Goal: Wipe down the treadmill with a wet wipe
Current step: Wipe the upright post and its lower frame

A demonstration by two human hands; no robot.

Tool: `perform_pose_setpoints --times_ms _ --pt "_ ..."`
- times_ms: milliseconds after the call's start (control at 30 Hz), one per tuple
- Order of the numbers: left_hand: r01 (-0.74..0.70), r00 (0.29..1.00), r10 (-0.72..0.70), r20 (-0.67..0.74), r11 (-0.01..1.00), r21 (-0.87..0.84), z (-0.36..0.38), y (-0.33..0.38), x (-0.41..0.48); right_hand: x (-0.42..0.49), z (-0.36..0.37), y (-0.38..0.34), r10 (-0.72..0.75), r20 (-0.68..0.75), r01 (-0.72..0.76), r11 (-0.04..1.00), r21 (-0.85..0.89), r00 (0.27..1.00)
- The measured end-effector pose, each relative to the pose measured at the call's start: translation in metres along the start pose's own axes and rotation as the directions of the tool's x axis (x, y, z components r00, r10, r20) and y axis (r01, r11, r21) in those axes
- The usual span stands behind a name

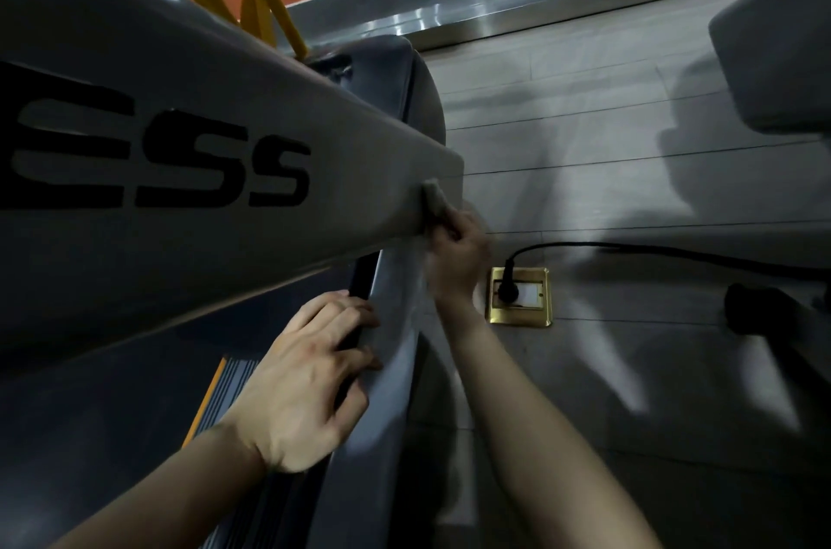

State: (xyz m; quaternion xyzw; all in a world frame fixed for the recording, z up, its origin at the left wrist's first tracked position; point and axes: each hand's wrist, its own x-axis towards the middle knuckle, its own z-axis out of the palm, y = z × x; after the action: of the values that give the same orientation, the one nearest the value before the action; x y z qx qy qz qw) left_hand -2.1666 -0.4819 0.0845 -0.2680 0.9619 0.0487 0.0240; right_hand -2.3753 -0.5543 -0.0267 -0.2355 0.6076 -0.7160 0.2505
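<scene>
Treadmill upright [225, 170] is rigid; right hand [456, 254] pinches the limp wet wipe [435, 200] against it — left hand [310, 373] rests flat, braced on the side rail [386, 368].

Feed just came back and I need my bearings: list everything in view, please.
treadmill: one, grey with black letters, left half
wipe: one, pale grey, against the end of the treadmill's sloping arm
floor socket: one, brass, in the floor right of the treadmill
plug: one, black, in the floor socket, cable running right
bars: several, yellow, top left
second machine: one, grey, top right
floor: grey tiles
left hand: rests on the treadmill's side rail
right hand: grips the wipe
</scene>
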Motion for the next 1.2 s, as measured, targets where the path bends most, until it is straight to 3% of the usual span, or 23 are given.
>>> perform_pose_setpoints --times_ms 100,167,233,300,367,433,500,567,633,800,867,933,1000,1033,1133,1200 --pt "0.000 1.000 0.000 0.009 1.000 -0.003 -0.001 0.002 0.000 0.028 -0.004 0.019 0.258 0.013 -0.253 0.957 -0.144 0.966" --pt "-0.002 1.000 0.002 0.009 1.000 -0.011 -0.001 0.001 0.000 0.035 -0.005 -0.002 0.252 0.043 -0.242 0.957 -0.158 0.967" --pt "-0.001 1.000 0.001 0.010 1.000 -0.016 -0.002 0.001 -0.001 0.035 -0.004 -0.042 0.067 0.138 -0.065 0.998 -0.014 0.988" --pt "-0.001 1.000 0.001 0.008 1.000 -0.019 -0.001 0.001 0.000 0.035 0.004 -0.075 -0.255 0.240 0.219 0.962 0.166 0.937" --pt "-0.003 1.000 0.003 0.011 1.000 -0.020 -0.001 0.001 0.000 0.047 0.014 -0.090 -0.318 0.246 0.276 0.942 0.191 0.915" --pt "0.003 1.000 -0.003 0.011 1.000 -0.022 -0.002 0.001 0.000 0.075 0.020 -0.070 -0.205 0.219 0.208 0.978 0.013 0.954" --pt "0.003 1.000 -0.002 0.011 1.000 -0.024 -0.001 0.002 0.000 0.096 0.014 -0.038 0.005 0.194 0.032 0.982 -0.184 0.981" --pt "0.006 1.000 -0.006 0.006 0.999 -0.041 -0.001 0.002 0.001 0.104 0.004 -0.016 0.220 0.227 -0.150 0.945 -0.289 0.949" --pt "0.004 1.000 -0.004 -0.002 0.999 -0.049 -0.001 0.000 0.001 0.099 -0.001 -0.006 0.260 0.230 -0.174 0.925 -0.337 0.938" --pt "0.009 1.000 -0.010 -0.015 0.998 -0.065 0.001 0.001 0.000 0.073 -0.002 -0.012 -0.002 0.215 0.016 0.998 -0.066 0.977" --pt "-0.001 1.000 0.000 -0.015 0.998 -0.056 0.000 -0.001 0.003 0.075 0.003 -0.003 -0.013 0.098 0.028 0.988 -0.152 0.995" --pt "0.006 1.000 -0.006 -0.011 0.999 -0.050 0.000 0.000 0.002 0.080 0.005 0.018 0.089 0.057 -0.072 0.965 -0.251 0.994" --pt "0.006 1.000 -0.005 0.011 0.999 -0.051 0.000 0.001 0.001 0.076 0.000 0.026 0.194 0.138 -0.159 0.959 -0.235 0.971" --pt "0.007 1.000 -0.006 0.023 0.999 -0.049 0.001 0.001 0.001 0.066 -0.005 0.023 0.179 0.180 -0.137 0.965 -0.222 0.967" --pt "0.000 0.999 0.000 0.049 1.000 -0.003 -0.002 0.004 0.002 0.010 -0.023 -0.008 -0.076 0.356 0.102 0.993 -0.053 0.931" --pt "-0.029 0.996 0.023 0.083 0.997 0.078 -0.005 0.006 0.004 -0.004 -0.021 -0.011 -0.144 0.384 0.128 0.990 0.066 0.912"
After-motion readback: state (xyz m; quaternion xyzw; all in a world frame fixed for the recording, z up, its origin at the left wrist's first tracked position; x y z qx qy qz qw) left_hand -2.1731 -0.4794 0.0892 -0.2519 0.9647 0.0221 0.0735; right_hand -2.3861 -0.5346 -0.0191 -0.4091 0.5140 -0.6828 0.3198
